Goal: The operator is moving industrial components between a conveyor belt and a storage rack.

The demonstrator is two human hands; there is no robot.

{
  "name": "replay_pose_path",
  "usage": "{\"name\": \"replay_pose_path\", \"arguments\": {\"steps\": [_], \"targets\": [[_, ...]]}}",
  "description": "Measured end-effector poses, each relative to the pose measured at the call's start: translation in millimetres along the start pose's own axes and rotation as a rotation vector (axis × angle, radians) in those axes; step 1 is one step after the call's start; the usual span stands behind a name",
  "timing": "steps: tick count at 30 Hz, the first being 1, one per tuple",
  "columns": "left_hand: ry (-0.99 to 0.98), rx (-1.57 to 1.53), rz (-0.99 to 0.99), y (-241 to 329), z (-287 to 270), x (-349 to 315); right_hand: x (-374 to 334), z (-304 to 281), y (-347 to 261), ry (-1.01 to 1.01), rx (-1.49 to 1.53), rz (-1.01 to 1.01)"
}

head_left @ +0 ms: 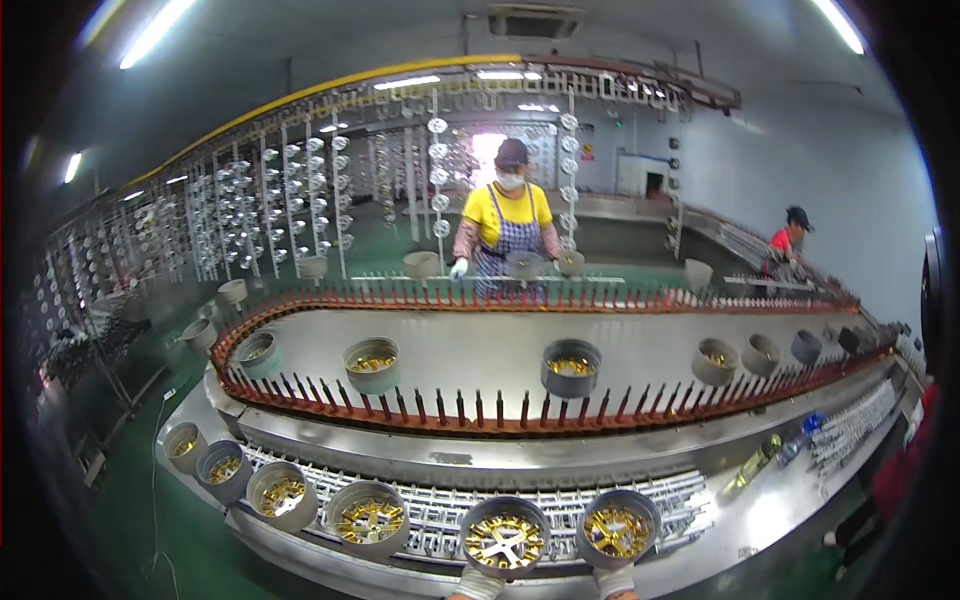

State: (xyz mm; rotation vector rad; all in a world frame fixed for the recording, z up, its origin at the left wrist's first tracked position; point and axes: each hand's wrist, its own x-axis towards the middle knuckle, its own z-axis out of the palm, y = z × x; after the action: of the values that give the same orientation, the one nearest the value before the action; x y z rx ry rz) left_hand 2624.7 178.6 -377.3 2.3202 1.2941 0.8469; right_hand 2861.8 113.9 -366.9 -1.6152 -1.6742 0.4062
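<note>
My left hand, in a white glove, is at the near wall of a round grey tub and seems to grip it. Inside lie gold-coloured parts around a pale cross-shaped piece. My right hand, gloved too, is at the near side of a second grey tub with similar gold parts. Most of the fingers on both hands are hidden by the tub walls. Both tubs sit on metal racks along the bench front. More tubs of gold parts stand in a row to the left.
Beyond the racks runs a looped conveyor with upright red-brown pegs. Several tubs stand inside the loop. Bottles lie at right. A person in yellow stands across the line, another in red at far right. Silver parts hang behind.
</note>
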Motion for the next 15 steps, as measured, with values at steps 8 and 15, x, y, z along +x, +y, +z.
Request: {"name": "replay_pose_path", "arguments": {"steps": [8, 15], "targets": [[0.212, -0.585, -0.312, -5, -23, -74, -22, 10, -4, -0.033, 0.075, 0.077], [0.358, -1.104, -1.142, -141, -72, -99, -21, 15, -12, -0.033, 0.127, 0.109]]}}
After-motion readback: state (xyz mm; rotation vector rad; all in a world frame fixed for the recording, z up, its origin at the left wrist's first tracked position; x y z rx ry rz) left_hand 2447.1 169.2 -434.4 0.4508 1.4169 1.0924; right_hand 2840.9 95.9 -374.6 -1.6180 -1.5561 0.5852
